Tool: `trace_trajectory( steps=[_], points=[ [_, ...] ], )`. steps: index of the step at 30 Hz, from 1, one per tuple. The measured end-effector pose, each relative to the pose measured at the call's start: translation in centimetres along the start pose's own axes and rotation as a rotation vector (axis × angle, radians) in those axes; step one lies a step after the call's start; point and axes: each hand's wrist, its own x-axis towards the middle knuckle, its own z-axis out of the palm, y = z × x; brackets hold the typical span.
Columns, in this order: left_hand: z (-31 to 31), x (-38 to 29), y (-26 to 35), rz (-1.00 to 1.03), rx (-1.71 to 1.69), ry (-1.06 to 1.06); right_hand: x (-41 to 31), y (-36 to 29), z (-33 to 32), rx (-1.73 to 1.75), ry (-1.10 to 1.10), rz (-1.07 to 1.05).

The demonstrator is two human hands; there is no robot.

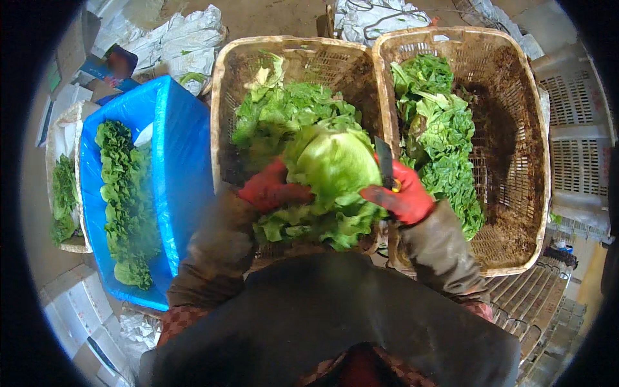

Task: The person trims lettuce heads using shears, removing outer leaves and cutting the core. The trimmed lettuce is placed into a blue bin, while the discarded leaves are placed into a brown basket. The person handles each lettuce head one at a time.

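Observation:
A pale green head of lettuce (336, 162) is between my two red-gloved hands, above the middle plastic crate (300, 43). My left hand (275, 188) grips its left side; that glove is slightly blurred. At the right side, my right hand (404, 193) steadies the head and also holds a knife (384, 159), dark blade pointing up and away from me. Leafy trimmings (300, 106) lie below and beyond the head in the same crate.
To the right, a soiled crate (527, 193) holds a row of leafy lettuce (445, 145). A blue-lined bin (186, 184) with green lettuce (125, 203) stands at left, beside a white box (89, 193) of greens. White sacking (188, 43) lies beyond; slatted crates (575, 135) are far right.

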Motion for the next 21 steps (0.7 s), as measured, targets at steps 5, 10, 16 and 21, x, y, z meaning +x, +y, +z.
trace_trajectory(
  steps=[5,10,16,21],
  points=[
    [0.2,-4.0,-0.8,-0.107,-0.183,-0.085,1.7,-4.9,0.9,-0.851,0.404,0.199],
    [0.3,-2.8,0.4,-0.013,0.025,0.074,1.7,-1.2,0.5,-0.217,0.094,-0.025],
    [-3.6,1.6,2.6,0.3,0.67,0.415,3.2,3.5,-0.7,0.202,-0.101,0.011],
    [-0.7,2.5,4.6,0.389,1.003,-0.369,2.9,0.9,-2.3,0.035,-0.271,0.203]
  ],
)
